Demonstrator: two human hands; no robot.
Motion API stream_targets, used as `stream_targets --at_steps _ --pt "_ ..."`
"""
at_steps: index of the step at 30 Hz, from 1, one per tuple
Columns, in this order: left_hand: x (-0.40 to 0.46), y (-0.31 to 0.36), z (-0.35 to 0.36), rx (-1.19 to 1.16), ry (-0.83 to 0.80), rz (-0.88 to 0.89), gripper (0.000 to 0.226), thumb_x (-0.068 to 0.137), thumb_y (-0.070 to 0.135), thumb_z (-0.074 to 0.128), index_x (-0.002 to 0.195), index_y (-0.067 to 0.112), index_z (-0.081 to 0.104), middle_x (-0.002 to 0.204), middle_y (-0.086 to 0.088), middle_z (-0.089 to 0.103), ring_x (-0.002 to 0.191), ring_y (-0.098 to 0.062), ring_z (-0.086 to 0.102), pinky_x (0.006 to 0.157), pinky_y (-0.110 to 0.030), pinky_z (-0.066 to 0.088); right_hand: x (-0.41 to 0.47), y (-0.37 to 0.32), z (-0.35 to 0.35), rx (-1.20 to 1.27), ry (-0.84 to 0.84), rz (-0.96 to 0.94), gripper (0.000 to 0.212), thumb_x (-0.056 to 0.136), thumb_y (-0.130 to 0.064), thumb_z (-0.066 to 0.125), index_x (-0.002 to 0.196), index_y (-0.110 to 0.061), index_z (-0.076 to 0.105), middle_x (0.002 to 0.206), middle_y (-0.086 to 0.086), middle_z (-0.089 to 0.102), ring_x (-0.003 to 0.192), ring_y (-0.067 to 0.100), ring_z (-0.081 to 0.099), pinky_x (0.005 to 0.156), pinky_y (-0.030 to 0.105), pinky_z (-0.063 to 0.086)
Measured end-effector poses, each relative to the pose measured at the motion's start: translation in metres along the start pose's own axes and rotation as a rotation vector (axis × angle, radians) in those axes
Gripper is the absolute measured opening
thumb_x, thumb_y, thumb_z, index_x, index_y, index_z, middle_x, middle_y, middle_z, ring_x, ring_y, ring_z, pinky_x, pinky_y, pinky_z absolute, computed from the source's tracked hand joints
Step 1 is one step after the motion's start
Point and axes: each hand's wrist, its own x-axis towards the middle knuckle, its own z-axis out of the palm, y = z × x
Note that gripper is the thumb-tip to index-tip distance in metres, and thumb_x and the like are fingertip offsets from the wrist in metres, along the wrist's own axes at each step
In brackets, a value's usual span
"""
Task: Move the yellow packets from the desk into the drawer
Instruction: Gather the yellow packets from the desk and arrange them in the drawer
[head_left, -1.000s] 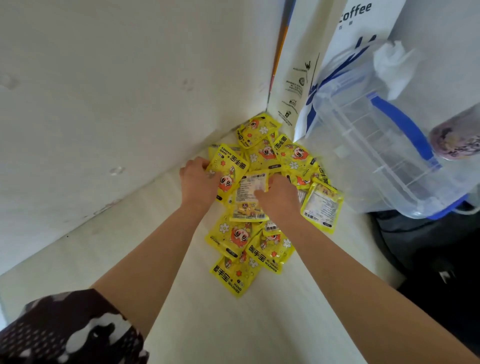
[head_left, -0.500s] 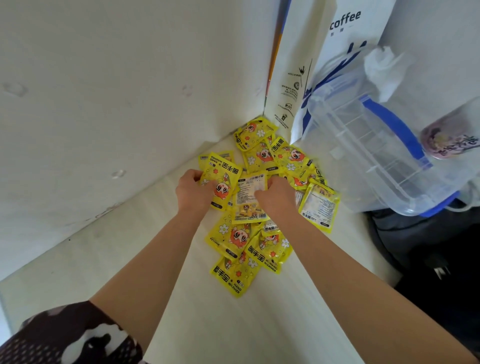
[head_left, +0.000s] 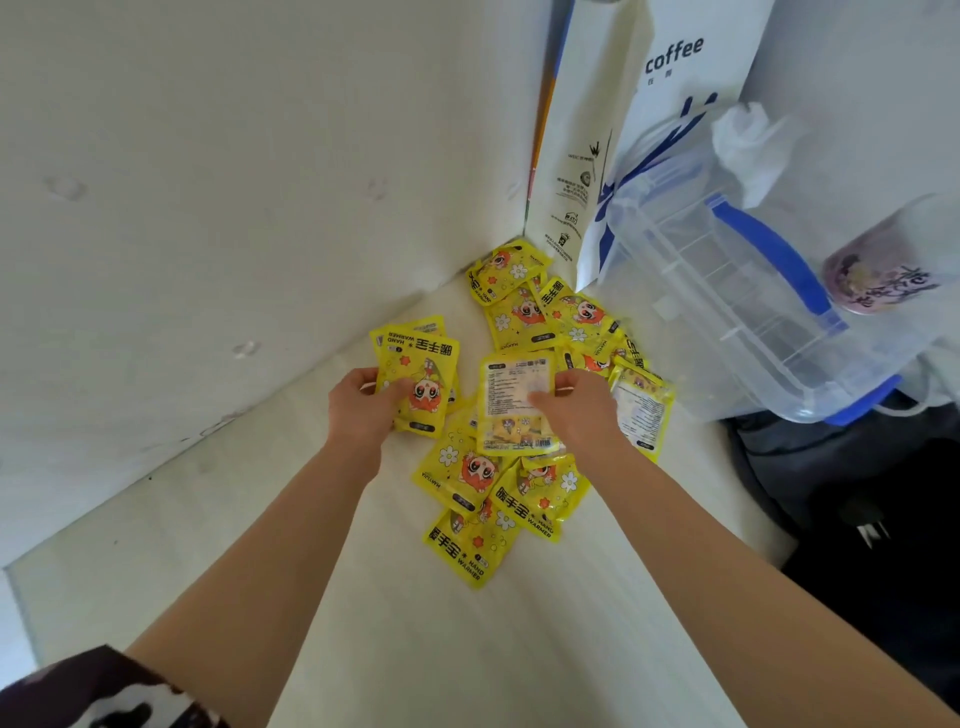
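Several yellow hand-warmer packets (head_left: 519, 312) lie heaped in the corner of the white desk (head_left: 415, 649). My left hand (head_left: 361, 410) grips a small stack of packets (head_left: 418, 382), lifted slightly, printed fronts up. My right hand (head_left: 576, 410) pinches one packet (head_left: 517, 405) lying label side up on the heap. More packets (head_left: 478, 540) spread toward me below both hands. No drawer is in view.
White walls (head_left: 208, 208) close the corner at left and behind. A white "coffee" paper bag (head_left: 623, 130) stands at the back. A clear plastic box with blue handle (head_left: 727, 312) sits to the right, a purple drink cup (head_left: 878, 265) beside it. Dark bags (head_left: 857, 493) lie beyond the desk's right edge.
Both hands have closed on packets and pulled apart: the left lifted its stack leftward, the right drew the label-side packet a little toward me.
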Motion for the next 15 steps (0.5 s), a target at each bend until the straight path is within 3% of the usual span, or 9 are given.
stream_targets --at_steps 4,8,12,15 --pt "-0.019 -0.006 -0.01 -0.069 -0.047 -0.03 0.022 0.083 0.008 0.072 0.099 0.013 0.058 0.102 -0.013 0.068 0.078 -0.027 0.067 0.077 -0.043 0.056 -0.018 0.023 -0.021 0.13 0.003 0.014 0.023 0.087 -0.015 0.066 0.109 -0.013 0.061 0.102 0.005 0.065 0.081 0.018 0.062 0.057 0.023 0.046" --pt "-0.041 -0.015 -0.017 -0.103 -0.067 -0.041 0.032 0.085 0.005 0.07 0.111 0.013 0.052 0.097 -0.01 0.068 0.072 -0.024 0.068 0.059 -0.033 0.055 -0.034 0.05 -0.046 0.315 0.049 0.077 0.029 0.082 -0.013 0.073 0.105 -0.018 0.056 0.101 0.01 0.069 0.087 0.025 0.068 0.073 0.037 0.055" --pt "-0.055 -0.025 -0.02 -0.122 -0.124 -0.124 0.045 0.085 0.003 0.069 0.123 0.014 0.048 0.105 -0.013 0.069 0.085 -0.03 0.07 0.07 -0.04 0.057 -0.041 0.071 -0.07 0.436 0.076 0.187 0.044 0.079 -0.01 0.075 0.118 -0.014 0.056 0.106 0.011 0.068 0.096 0.029 0.068 0.087 0.044 0.054" --pt "-0.068 -0.029 -0.019 0.035 -0.234 -0.132 0.03 0.086 0.004 0.066 0.116 0.004 0.063 0.097 -0.014 0.073 0.071 -0.022 0.07 0.056 -0.027 0.055 -0.042 0.083 -0.085 0.41 0.076 0.208 0.018 0.083 -0.008 0.07 0.101 -0.008 0.067 0.097 0.013 0.07 0.092 0.032 0.068 0.089 0.048 0.054"
